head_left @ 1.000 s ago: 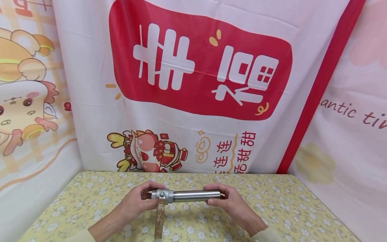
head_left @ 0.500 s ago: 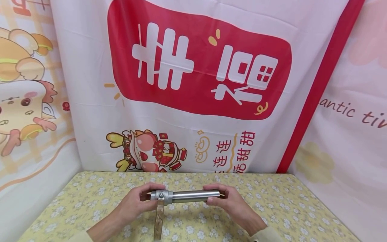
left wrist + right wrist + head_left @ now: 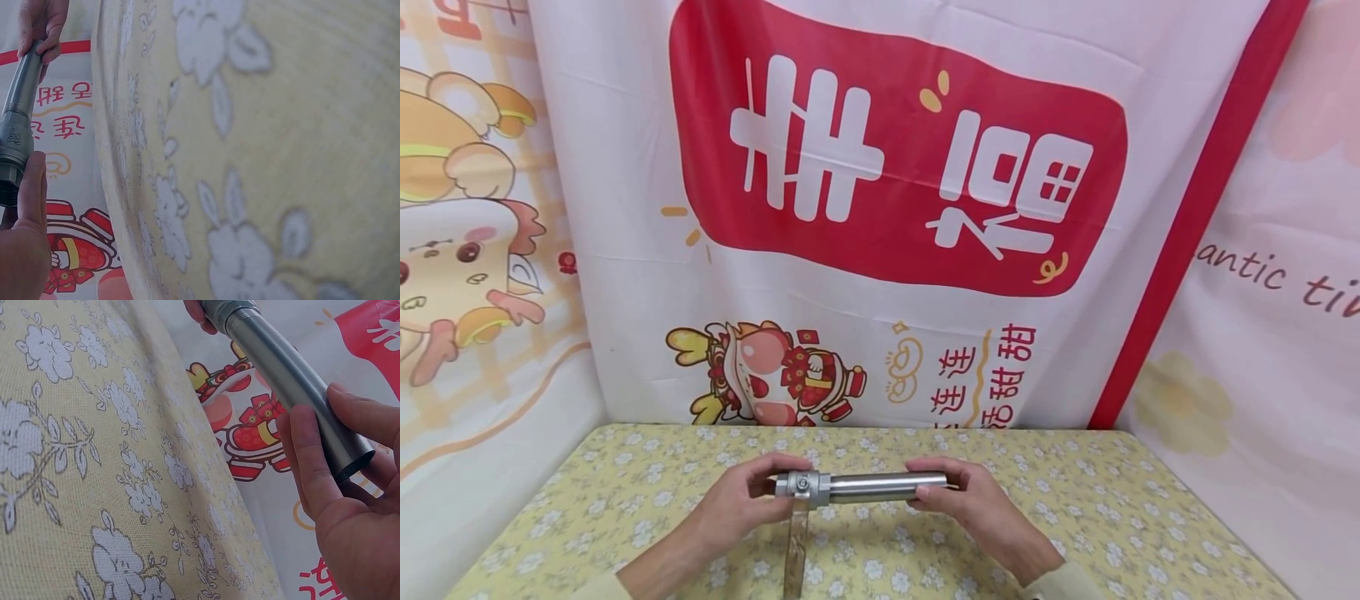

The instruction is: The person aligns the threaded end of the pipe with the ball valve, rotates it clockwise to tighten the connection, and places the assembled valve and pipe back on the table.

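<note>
A metal ball valve (image 3: 802, 486) is joined to a plain steel pipe (image 3: 887, 486), held level over the table in the head view. My left hand (image 3: 741, 500) grips the valve's outer end between thumb and fingers. At the opposite end, my right hand (image 3: 973, 504) pinches the pipe. From the valve, a flat lever handle (image 3: 795, 550) in brownish wrapping points toward me. The left wrist view shows the valve's hexagonal end (image 3: 9, 178) with a threaded opening. Fingers (image 3: 309, 440) lie along the pipe near its open, hollow end in the right wrist view.
A yellow cloth with white flowers covers the table (image 3: 880, 550). Behind it hangs a white sheet (image 3: 632, 350) with a red printed panel. Printed hangings also close off the left side (image 3: 475, 275) and the right side (image 3: 1262, 333).
</note>
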Available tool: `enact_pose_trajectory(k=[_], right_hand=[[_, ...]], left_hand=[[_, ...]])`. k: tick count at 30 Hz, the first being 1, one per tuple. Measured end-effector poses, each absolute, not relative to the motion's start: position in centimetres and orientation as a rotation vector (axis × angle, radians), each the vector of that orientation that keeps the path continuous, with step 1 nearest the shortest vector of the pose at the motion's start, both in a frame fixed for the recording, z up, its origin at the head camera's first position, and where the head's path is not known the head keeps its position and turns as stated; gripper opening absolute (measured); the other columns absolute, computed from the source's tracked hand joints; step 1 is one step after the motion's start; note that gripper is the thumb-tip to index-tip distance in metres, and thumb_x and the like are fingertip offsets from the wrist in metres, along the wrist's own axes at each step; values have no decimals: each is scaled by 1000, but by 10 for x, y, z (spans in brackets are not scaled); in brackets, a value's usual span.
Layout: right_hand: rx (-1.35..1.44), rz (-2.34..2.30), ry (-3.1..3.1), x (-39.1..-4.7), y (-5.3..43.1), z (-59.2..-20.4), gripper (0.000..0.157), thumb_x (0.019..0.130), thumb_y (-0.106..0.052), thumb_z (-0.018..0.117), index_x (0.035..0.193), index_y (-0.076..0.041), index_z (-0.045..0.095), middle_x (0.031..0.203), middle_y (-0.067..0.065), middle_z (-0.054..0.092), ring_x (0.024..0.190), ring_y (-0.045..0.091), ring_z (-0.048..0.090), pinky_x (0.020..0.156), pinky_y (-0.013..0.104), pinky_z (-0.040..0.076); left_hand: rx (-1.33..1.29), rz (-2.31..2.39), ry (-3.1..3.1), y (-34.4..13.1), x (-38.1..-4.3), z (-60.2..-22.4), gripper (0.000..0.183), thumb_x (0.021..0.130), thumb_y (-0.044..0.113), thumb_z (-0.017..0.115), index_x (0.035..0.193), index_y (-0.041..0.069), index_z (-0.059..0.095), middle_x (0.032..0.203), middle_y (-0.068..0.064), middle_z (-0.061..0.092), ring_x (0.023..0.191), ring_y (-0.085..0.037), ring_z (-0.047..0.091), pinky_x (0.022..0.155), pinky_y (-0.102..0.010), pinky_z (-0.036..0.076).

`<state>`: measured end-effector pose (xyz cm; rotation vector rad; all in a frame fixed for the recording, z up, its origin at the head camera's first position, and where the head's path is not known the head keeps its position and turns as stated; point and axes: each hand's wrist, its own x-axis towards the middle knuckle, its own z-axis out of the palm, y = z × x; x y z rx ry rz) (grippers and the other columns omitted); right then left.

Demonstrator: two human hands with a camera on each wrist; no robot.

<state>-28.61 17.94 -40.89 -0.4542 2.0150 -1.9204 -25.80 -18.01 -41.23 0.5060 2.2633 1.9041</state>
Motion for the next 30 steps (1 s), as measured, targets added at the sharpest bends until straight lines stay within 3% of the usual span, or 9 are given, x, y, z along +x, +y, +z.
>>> enact_pose_trajectory(k=[12,30], right_hand=[[-425,-1954,1972,-285,178,-406,46,106,-24,73,145,0,66,133,11,73,115,20,76,102,37,62],[-405,-1987,2013,-283,174,-402,40,104,-20,76,139,0,71,130,9,74,111,18,76,96,35,63]], left_hand=[[528,1903,2263,-180,-258,-412,44,100,14,77,142,5,67,140,-19,67,111,-26,67,87,-35,63],[502,1909,2262,-179,-254,-410,47,99,15,79,142,4,67,135,-16,69,111,-26,67,88,-34,63]])
